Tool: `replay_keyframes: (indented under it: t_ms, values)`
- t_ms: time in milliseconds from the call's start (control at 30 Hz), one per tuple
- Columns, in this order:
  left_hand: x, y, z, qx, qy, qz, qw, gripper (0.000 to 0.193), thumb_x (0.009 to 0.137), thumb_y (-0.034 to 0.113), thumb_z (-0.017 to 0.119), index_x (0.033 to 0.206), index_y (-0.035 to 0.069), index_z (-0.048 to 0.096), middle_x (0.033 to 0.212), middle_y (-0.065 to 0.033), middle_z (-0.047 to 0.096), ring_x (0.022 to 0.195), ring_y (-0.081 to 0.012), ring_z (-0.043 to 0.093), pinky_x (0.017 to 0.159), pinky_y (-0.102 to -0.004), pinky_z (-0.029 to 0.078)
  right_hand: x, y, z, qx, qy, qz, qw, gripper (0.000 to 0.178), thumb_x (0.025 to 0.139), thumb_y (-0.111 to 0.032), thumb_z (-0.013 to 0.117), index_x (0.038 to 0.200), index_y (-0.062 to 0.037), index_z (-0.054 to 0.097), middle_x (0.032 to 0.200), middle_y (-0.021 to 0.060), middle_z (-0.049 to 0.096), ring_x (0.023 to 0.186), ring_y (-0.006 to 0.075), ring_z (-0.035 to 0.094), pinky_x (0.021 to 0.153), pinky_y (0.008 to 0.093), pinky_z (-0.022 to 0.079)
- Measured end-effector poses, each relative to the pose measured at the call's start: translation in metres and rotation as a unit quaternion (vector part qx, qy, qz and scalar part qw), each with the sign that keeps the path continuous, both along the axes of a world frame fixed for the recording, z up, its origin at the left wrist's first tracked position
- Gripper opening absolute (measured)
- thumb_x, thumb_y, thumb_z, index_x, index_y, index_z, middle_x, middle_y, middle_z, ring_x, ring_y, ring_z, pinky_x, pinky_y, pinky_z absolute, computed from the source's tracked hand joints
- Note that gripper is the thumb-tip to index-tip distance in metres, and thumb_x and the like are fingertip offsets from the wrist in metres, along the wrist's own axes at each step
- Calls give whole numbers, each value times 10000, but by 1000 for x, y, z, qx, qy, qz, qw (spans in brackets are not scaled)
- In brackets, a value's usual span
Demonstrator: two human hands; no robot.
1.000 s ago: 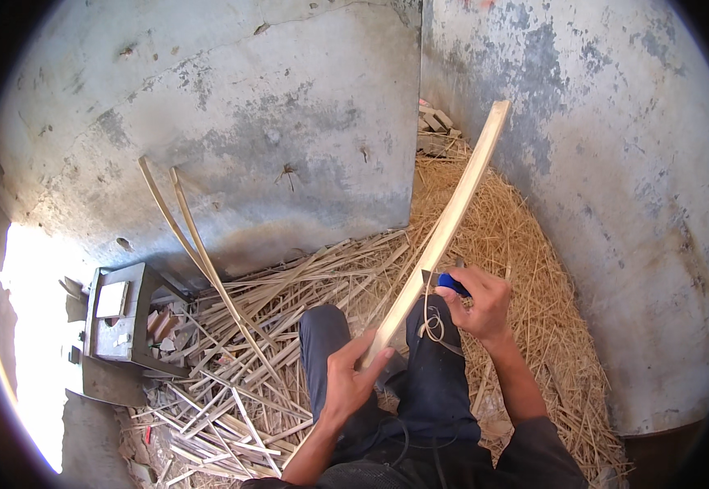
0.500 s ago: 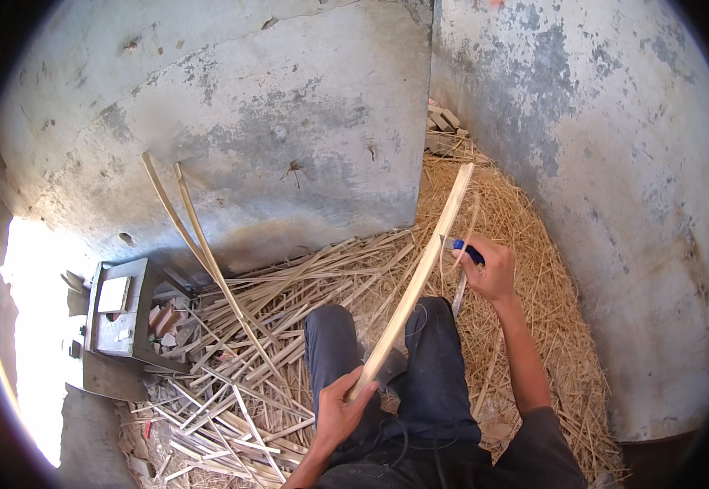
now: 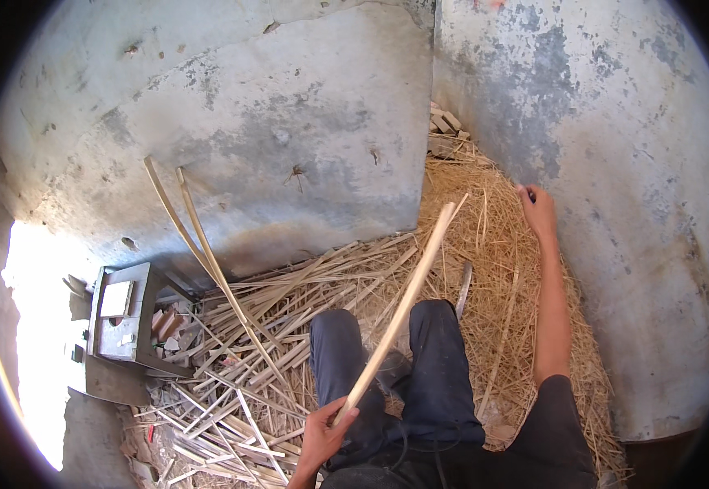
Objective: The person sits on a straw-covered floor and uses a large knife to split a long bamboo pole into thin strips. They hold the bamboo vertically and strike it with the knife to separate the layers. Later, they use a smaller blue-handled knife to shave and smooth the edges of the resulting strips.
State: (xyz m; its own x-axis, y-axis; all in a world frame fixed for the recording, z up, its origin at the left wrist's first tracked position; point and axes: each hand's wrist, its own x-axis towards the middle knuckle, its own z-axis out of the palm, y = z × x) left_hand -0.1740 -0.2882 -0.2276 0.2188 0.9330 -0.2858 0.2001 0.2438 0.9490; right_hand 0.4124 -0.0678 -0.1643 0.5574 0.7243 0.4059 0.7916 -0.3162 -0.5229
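Note:
My left hand (image 3: 322, 433) is closed around the lower end of a long, pale bamboo strip (image 3: 402, 316). The strip slants up and away between my knees, and a thin sliver sticks out at its far tip. Well off to the right of that tip, my right hand (image 3: 539, 212) is closed with the arm stretched forward. Only a small dark bit of the blue-handled knife (image 3: 531, 196) shows in its fingers; the blade cannot be seen. Beside my right knee stands a narrow grey blade-like piece (image 3: 464, 287).
Straw-like shavings (image 3: 493, 236) heap up on the right. Split strips (image 3: 314, 285) lie piled ahead and left, with two long bent strips (image 3: 208, 253) standing up near the wall (image 3: 289, 122). A wooden stool-like box (image 3: 124, 314) lies at left by bright light. Bricks (image 3: 446, 122) sit in the corner.
My right hand has swung away from the strip, forward and to the right. The strip's far end has dropped lower and turned, and the curled shaving beside it no longer shows.

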Motion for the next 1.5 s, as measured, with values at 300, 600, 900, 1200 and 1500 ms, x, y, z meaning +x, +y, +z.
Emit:
replay_keyframes:
  t_ms: [300,600,900,1200,1500]
  values:
    - [38,55,32,-39,-76,-34,996,367,1135,241,580,1380,-19,664,745,46,523,645,-24,476,567,-221,366,-96,-61,-15,-53,107,113,986,433,1098,-406,572,1196,-12,721,930,173,766,810,285,741,698,392,550]
    - [80,76,43,24,-107,-92,990,343,1112,234,627,1337,-23,662,781,30,560,677,-42,458,592,-236,376,-265,-159,-4,96,83,407,905,344,975,-329,767,1082,-4,724,886,139,720,750,324,738,651,398,570]
    - [93,80,55,177,-11,-97,979,345,1049,255,719,1214,-42,656,833,-152,630,736,-218,547,708,-366,500,-287,-161,-16,114,30,396,911,320,969,-341,774,1109,-56,734,896,99,727,704,300,727,590,392,561]
    - [103,74,69,196,25,-51,979,322,1070,256,686,1187,-44,669,816,-203,653,677,-289,567,675,-390,499,-284,-163,-8,97,-23,389,916,305,969,-340,770,1099,-65,739,858,89,714,673,286,719,563,391,551]
    - [95,62,65,158,70,-62,983,304,1079,249,663,1166,-40,695,749,-189,625,629,-271,562,638,-390,482,-240,-138,-3,160,20,292,943,359,993,-360,749,1043,-6,769,938,157,778,764,325,770,646,382,596]
